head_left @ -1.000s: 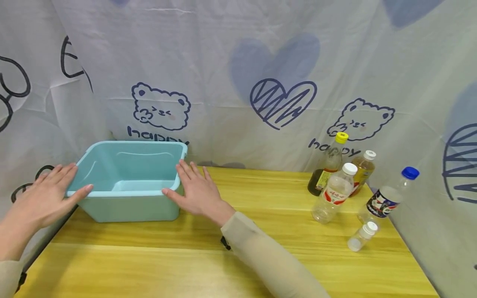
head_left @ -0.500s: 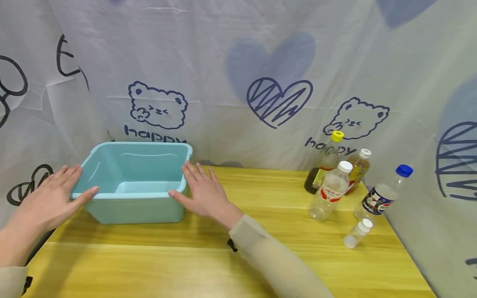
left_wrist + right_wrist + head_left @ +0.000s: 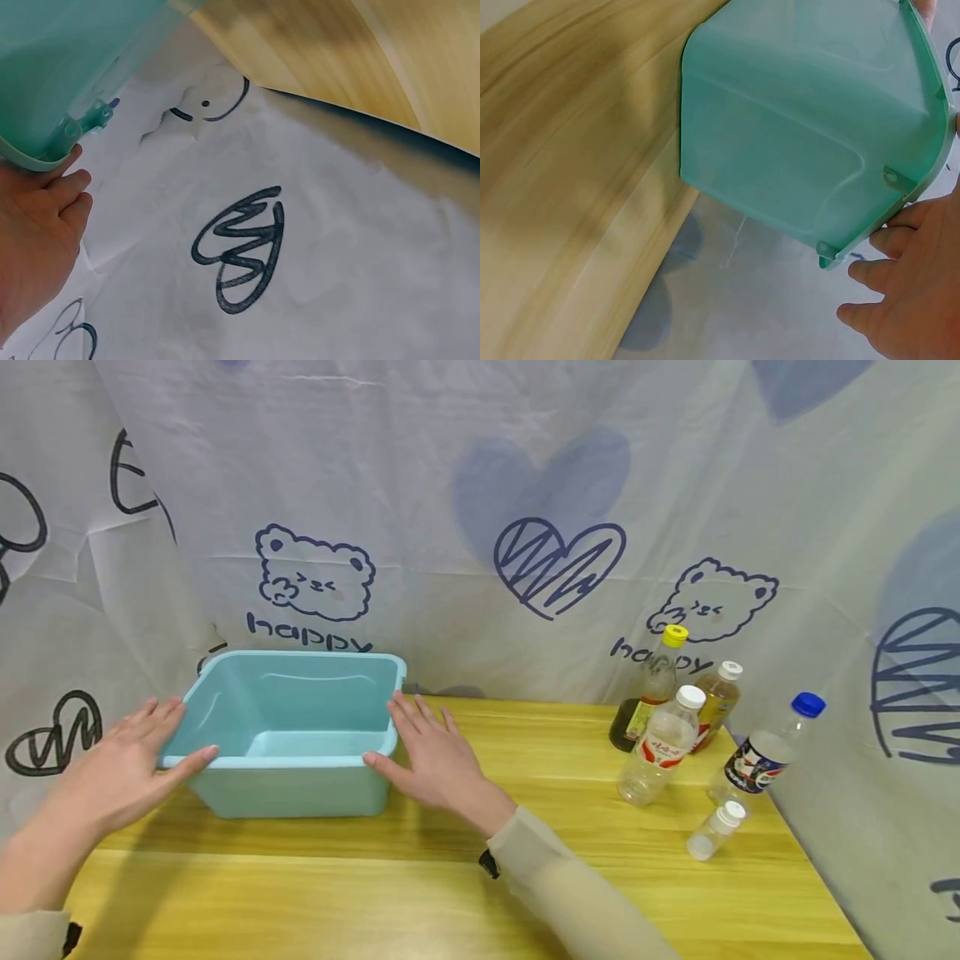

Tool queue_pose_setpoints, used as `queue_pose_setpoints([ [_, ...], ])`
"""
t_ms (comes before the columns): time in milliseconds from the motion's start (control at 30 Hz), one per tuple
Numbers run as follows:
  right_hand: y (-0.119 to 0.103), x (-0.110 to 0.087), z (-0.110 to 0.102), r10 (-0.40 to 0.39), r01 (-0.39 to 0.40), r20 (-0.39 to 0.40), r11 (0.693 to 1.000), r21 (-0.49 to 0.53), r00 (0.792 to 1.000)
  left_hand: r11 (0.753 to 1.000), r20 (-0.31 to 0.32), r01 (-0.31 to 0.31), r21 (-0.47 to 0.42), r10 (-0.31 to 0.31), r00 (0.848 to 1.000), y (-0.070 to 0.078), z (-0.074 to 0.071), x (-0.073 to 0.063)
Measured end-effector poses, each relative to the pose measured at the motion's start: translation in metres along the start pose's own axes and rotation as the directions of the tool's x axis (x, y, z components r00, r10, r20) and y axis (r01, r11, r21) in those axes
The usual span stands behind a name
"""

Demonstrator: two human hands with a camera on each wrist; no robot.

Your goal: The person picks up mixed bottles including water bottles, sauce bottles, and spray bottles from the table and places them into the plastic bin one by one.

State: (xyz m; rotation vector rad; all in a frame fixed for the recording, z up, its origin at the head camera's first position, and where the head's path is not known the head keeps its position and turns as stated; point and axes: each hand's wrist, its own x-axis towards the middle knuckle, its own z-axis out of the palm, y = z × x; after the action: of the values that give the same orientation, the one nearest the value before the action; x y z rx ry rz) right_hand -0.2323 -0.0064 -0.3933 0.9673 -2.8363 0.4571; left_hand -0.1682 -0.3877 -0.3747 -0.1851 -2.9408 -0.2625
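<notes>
A light blue plastic bin (image 3: 292,792) stands on the wooden table at the left, with nothing inside it. My left hand (image 3: 123,772) lies along its left rim, thumb on the front corner and fingers stretched along the side. On the opposite side my right hand (image 3: 442,764) touches the right rim, its fingers straight and its thumb on the front edge. From below, the left wrist view has the fingertips of the left hand (image 3: 45,225) right at the rim. In the right wrist view the right hand (image 3: 915,277) sits beside the rim, fingers spread.
At the table's right are a dark bottle with a yellow cap (image 3: 637,718), a clear bottle with a white cap (image 3: 660,752), an amber bottle (image 3: 716,702), a blue-capped bottle (image 3: 757,764) and a small white-capped bottle (image 3: 715,831). A printed curtain (image 3: 435,627) hangs behind.
The bin has slid to the right along the table, with both hands moving along at its sides. The bottles have stayed put while the head view has shifted slightly.
</notes>
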Motion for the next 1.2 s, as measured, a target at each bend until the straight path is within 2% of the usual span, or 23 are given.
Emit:
queue_pose_setpoints([
  [300,0.014,-0.02,-0.007,0.011,-0.01,-0.006,0.999,0.036,1.0,0.997,-0.041,-0.059,-0.056,0.057,0.998,0.018,0.003,0.0],
  [567,0.028,-0.035,-0.012,0.013,-0.012,-0.018,0.998,0.063,1.0,0.992,-0.083,-0.11,-0.065,0.105,0.991,0.034,0.006,0.0],
  [900,0.048,-0.06,-0.02,0.014,-0.008,-0.067,0.995,0.097,0.998,0.993,-0.049,-0.105,-0.049,0.103,0.993,0.064,0.007,0.004],
  [1200,0.069,-0.087,-0.031,0.012,0.004,-0.104,0.989,0.148,0.994,0.989,-0.013,-0.146,-0.023,0.146,0.989,0.093,0.011,0.002],
])
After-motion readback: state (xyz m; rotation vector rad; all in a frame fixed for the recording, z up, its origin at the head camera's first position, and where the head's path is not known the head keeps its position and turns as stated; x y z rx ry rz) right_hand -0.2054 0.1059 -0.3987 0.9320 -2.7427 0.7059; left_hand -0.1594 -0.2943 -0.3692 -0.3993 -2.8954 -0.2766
